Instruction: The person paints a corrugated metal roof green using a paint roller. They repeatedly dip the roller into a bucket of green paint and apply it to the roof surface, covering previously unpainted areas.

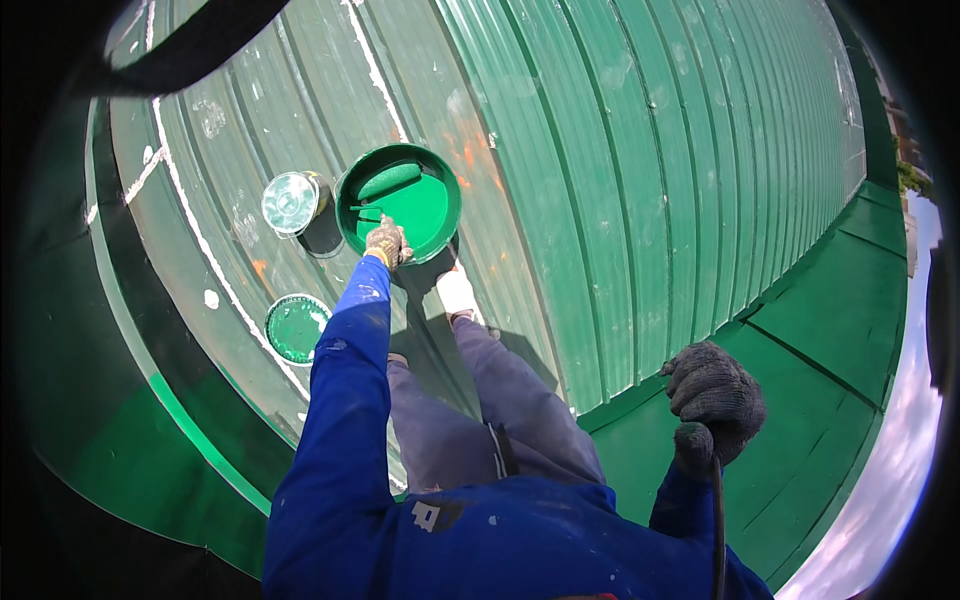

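Observation:
My left hand (pixel 388 241), in a paint-stained glove, grips the handle of a paint roller. Its nap sleeve (pixel 390 181), soaked green, lies against the far inner wall of a round bucket (pixel 454 217). Bright green paint (pixel 427 214) covers the bucket's bottom, and the roller's wire frame (pixel 367 208) crosses it. Out to the right, my right hand (pixel 716 401) wears a dark grey knit glove. Its fingers are curled around a dark cable (pixel 718 517) that hangs down past my sleeve.
Left of the bucket stands a pail (pixel 291 204) with a translucent lid. Nearer lies a round, green-smeared lid (pixel 297 330). Ribbed metal roofing (pixel 637 187) is glossy green rightward and duller under my feet, with white sealant lines (pixel 187 206). Sky shows beyond the right roof edge (pixel 885 390).

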{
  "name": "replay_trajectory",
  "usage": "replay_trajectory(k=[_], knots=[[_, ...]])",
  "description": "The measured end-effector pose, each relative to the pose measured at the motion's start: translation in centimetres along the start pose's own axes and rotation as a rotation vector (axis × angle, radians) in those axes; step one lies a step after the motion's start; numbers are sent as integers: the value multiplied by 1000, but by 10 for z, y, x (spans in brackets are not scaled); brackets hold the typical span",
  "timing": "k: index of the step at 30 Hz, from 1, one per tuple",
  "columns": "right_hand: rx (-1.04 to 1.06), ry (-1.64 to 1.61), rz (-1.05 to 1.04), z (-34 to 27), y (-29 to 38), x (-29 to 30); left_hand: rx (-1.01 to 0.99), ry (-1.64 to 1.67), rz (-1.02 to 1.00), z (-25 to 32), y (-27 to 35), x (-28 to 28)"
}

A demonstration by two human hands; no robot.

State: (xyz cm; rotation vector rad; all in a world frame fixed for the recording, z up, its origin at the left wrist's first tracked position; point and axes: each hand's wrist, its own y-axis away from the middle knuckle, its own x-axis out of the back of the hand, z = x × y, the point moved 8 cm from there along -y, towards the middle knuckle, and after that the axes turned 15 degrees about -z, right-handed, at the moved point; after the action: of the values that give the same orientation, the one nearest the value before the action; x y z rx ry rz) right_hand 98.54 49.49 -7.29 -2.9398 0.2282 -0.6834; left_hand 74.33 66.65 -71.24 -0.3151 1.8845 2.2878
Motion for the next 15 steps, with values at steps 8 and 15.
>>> replay_trajectory(k=[8,15], knots=[[-1,-22,15,16,9,37,93,114,-68,-105,27,-9],[-3,-51,-5,23,13,44,-83,-84,-128,-115,54,-10]])
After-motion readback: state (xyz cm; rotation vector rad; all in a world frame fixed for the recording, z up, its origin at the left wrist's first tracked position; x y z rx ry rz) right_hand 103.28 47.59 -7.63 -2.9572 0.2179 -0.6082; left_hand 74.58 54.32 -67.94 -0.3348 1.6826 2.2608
